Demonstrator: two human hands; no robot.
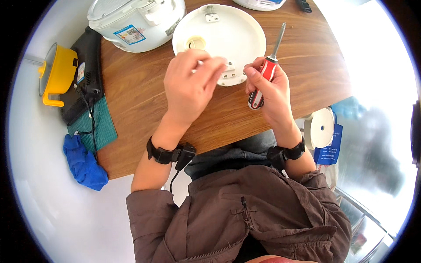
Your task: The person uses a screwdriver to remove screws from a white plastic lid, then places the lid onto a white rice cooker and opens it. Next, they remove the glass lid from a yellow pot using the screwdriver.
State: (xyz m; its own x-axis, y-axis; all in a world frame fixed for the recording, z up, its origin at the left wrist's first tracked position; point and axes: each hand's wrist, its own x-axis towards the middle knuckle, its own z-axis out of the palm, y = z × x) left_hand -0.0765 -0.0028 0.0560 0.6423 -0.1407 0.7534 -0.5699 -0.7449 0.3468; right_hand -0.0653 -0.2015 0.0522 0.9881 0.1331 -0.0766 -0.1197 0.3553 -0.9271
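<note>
My right hand (pixel 277 90) is wrapped round a screwdriver (pixel 268 70) with a red, white and black handle, its metal shaft pointing up and away. The thumb and forefinger of that hand meet at a tiny piece too small to name. Over the near left part of a round white cover (pixel 239 37), my left hand (pixel 188 85) is closed, fingertips together and slightly blurred. A bit of white shows between its fingers; I cannot make out what it is. The cover lies on the wooden table (pixel 144 105), with a metal bracket (pixel 212 16) at its far edge and a round hole at left.
A white rice cooker (pixel 136 26) stands behind the cover at left. Further left are a black appliance (pixel 90 65), a yellow pot (pixel 61 74), a green cutting mat (pixel 101 125) and a blue cloth (pixel 83 162). A white round reel (pixel 322 127) is beyond the table's right edge.
</note>
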